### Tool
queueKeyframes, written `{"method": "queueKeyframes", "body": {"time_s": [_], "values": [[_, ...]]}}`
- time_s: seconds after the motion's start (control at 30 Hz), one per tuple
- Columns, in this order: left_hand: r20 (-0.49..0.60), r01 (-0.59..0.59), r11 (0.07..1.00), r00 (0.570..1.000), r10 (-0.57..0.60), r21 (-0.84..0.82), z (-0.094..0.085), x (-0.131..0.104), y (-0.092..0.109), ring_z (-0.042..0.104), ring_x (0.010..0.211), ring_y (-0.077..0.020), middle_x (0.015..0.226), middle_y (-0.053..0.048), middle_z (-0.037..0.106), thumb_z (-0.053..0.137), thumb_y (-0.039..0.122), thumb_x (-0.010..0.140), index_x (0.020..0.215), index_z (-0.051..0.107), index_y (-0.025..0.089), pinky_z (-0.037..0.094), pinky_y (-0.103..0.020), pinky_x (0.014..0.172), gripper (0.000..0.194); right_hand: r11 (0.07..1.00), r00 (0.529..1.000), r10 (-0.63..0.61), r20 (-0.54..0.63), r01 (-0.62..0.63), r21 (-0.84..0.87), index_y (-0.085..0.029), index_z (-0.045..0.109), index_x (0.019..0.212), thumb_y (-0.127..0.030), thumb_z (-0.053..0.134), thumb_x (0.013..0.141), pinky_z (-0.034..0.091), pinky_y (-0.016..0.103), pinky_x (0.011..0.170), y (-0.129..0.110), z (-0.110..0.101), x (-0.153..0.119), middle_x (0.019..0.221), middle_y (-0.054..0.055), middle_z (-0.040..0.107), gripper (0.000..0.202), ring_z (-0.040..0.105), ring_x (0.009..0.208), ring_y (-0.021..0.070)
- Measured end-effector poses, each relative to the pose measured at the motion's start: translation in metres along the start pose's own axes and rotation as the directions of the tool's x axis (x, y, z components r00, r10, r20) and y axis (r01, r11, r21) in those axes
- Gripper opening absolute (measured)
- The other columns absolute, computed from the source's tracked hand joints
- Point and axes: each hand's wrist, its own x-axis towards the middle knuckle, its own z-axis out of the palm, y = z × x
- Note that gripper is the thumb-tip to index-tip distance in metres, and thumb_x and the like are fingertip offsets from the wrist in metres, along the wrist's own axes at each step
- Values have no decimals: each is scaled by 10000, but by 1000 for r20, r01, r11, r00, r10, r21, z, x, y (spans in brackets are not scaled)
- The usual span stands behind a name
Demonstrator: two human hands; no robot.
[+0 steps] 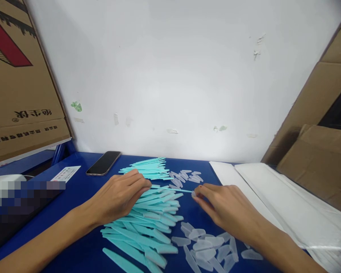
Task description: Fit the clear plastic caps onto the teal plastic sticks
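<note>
My left hand [125,193] pinches one end of a thin turquoise eyebrow razor [173,189], which spans the gap between my hands. At its other end, the fingertips of my right hand [216,199] pinch a small translucent cap [193,194]; how far the razor's tip sits inside it I cannot tell. Below my left hand lies a large pile of turquoise razors [150,227], many with pale covers on their heads. A smaller razor pile [147,168] is behind it. Loose translucent caps [204,244] lie below my right hand, with more caps [183,176] farther back.
A phone [104,163] and a printed card [65,174] lie on the blue table [82,193] at left. White flat packs [287,204] lie at right. Cardboard boxes [19,87] [321,159] flank the white wall [170,76] behind.
</note>
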Motion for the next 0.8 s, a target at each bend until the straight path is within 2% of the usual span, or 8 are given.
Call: {"method": "queueKeyframes", "body": {"time_s": [0.3,0.5,0.8], "values": [[-21,-28,998,999,29,64,0,4,4,597,715,-138,790,-25,643,412,69,1015,1058,596,188,483,-220,626,223,999,1000,-12,22,13,-38,-228,646,925,-258,495,1031,197,308,496,-1,0,-1,737,-13,725,187,641,516,176],[-47,-21,1000,999,22,12,1,2,3,606,780,-147,849,-43,663,447,37,1008,1109,575,166,505,-235,685,208,999,998,-22,56,24,-49,-227,644,887,-243,529,1015,177,309,499,0,2,-2,733,-16,726,173,640,515,169],[-60,-21,1000,998,21,-5,2,-1,3,599,789,-153,861,-50,662,480,39,1002,1108,580,158,496,-238,682,188,998,998,-37,53,40,-57,-229,636,878,-239,532,1016,181,308,503,-1,2,-1,728,-21,716,173,632,512,164]]}}
